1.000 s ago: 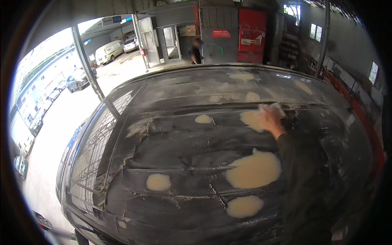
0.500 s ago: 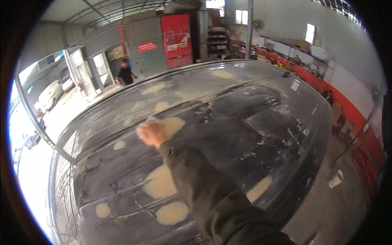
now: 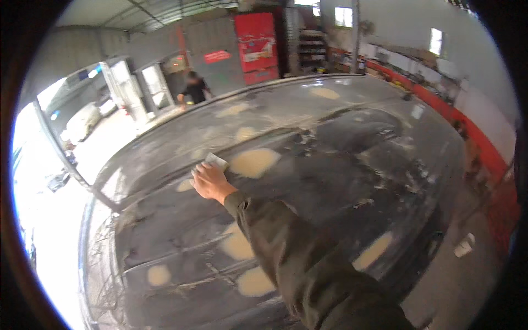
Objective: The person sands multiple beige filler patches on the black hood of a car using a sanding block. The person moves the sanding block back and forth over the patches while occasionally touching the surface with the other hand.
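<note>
My right arm, in a dark olive sleeve, reaches out from the lower right over a broad, dark grey vehicle roof (image 3: pixel 330 181). At its end my right hand (image 3: pixel 209 180) is closed around a small pale sanding block (image 3: pixel 218 161), held against the roof. Just right of the block lies a large beige filler patch (image 3: pixel 254 163). A smaller beige patch (image 3: pixel 185 185) shows partly behind the hand. Other beige patches, such as a round one (image 3: pixel 159 275) at the near left, dot the scuffed surface. My left hand is out of sight.
Beyond the far left edge of the roof stands a person (image 3: pixel 196 89) in dark clothes. A metal post (image 3: pixel 74 159) rises at the left. Red cabinets (image 3: pixel 257 48) stand at the back, and a cluttered workbench (image 3: pixel 410 77) runs along the right wall. A white container (image 3: pixel 465 245) lies on the floor.
My right hand has moved left, away from the large beige patch, and its earlier blur is gone. The whole view has shifted a little to the left.
</note>
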`<move>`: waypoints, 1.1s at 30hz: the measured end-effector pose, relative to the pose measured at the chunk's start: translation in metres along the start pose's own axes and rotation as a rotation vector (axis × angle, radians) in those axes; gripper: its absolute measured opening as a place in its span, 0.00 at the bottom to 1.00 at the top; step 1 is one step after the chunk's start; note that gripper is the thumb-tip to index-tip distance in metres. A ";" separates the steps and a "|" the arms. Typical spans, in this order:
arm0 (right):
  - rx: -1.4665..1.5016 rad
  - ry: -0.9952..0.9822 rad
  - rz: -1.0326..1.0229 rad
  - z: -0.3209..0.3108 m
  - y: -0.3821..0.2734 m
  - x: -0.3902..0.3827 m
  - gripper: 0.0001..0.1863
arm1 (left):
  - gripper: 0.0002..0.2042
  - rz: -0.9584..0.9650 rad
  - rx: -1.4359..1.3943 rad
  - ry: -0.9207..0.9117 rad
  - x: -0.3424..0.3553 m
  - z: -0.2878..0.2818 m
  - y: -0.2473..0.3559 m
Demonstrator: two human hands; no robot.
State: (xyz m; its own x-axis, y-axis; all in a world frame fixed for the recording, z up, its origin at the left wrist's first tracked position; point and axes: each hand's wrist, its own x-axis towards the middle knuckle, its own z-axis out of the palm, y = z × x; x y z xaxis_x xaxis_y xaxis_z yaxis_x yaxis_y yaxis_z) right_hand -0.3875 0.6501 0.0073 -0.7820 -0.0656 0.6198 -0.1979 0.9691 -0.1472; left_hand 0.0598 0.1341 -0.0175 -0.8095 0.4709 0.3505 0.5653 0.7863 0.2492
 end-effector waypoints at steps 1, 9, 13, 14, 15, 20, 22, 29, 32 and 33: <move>-0.036 0.001 0.042 0.001 -0.011 0.008 0.18 | 0.20 0.008 -0.021 -0.006 0.008 0.003 0.000; -0.008 -0.140 -0.004 -0.061 0.118 -0.048 0.24 | 0.16 -0.029 0.107 -0.029 -0.005 -0.005 -0.001; -0.505 -0.202 -0.028 -0.163 0.276 -0.125 0.21 | 0.15 -0.014 0.062 -0.008 -0.001 -0.010 0.011; -0.558 -0.343 0.101 -0.187 0.288 -0.130 0.23 | 0.15 -0.015 0.055 -0.012 -0.002 -0.012 0.012; -0.439 -0.220 0.298 -0.205 0.334 -0.145 0.26 | 0.15 0.023 0.017 -0.005 0.008 -0.003 0.005; -0.408 -0.326 0.622 -0.165 0.291 -0.095 0.39 | 0.16 0.017 0.055 0.024 -0.004 -0.007 0.009; -0.470 -0.290 0.597 -0.143 0.279 -0.081 0.41 | 0.17 0.006 0.037 0.013 0.001 -0.007 0.011; -0.397 -0.239 0.467 -0.082 0.159 -0.015 0.43 | 0.17 0.003 0.008 0.046 0.008 -0.013 0.024; -0.317 -0.266 0.343 -0.042 0.080 0.018 0.43 | 0.16 0.013 0.025 0.076 0.012 -0.014 0.028; -0.342 -0.253 0.367 -0.027 0.052 0.030 0.42 | 0.16 0.023 0.015 0.082 0.016 -0.013 0.028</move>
State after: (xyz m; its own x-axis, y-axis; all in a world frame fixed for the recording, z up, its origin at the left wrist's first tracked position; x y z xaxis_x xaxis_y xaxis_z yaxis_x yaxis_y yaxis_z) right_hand -0.4051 0.7049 0.0391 -0.8893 0.2765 0.3642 0.2843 0.9582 -0.0334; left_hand 0.0648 0.1585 0.0071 -0.7804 0.4547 0.4292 0.5804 0.7821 0.2268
